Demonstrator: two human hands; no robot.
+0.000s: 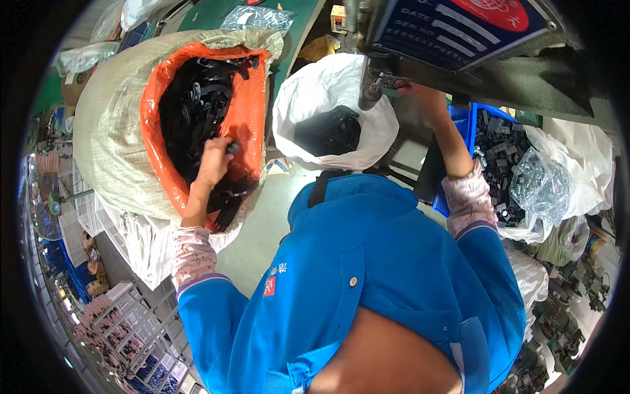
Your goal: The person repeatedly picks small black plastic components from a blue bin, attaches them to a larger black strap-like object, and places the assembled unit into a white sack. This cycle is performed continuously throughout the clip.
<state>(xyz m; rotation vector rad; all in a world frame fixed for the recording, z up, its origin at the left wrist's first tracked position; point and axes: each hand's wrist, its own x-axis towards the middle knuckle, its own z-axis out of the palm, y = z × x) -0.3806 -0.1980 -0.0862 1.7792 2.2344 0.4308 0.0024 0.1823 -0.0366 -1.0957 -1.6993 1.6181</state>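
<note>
My left hand (214, 161) reaches into a large woven sack (108, 131) with an orange plastic liner (152, 108). Its fingers are closed round a small black part (231, 147). Long black plastic pieces (200, 98) fill the sack around it. My right hand (425, 102) is raised beside the metal tool (371, 92) of a dark machine (551, 79). Its fingers are bent together at the tool; what they hold, if anything, is too small to make out. Below the tool, a white bag (289, 111) stands open with black parts (338, 131) inside.
At the right, a blue crate (463, 125) holds many small black pieces (495, 144), with clear plastic bags (541, 180) over part of it. A green table (203, 16) lies behind the sack. White racks (141, 322) stand at the lower left.
</note>
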